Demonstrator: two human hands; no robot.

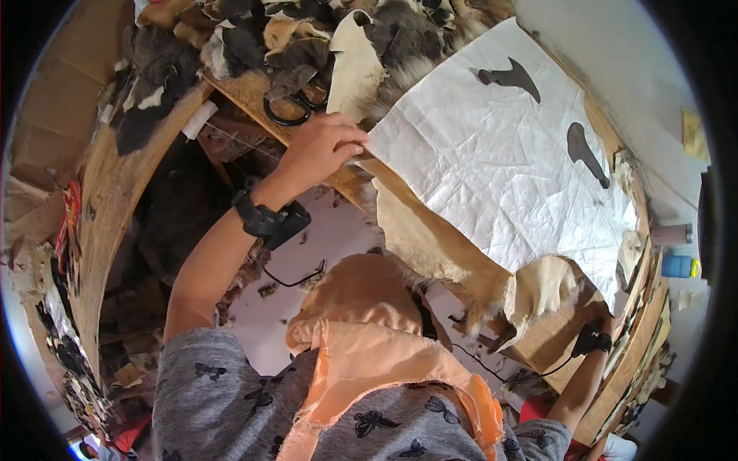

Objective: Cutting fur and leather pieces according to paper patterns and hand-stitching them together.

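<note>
My left hand pinches the left corner of a white crinkled sheet. This sheet lies over a pale fur-edged hide on a wooden board. Two dark flat cut-out shapes rest on the sheet. Black-handled scissors lie just above my left hand. At the lower right, my right hand is at the bottom corner of the sheet, its fingers mostly hidden.
Piles of fur and hide scraps cover the far end of the bench. Wooden boards run along the left, near red cords. A tumbler and a blue container stand at the right. Cables hang below the hide.
</note>
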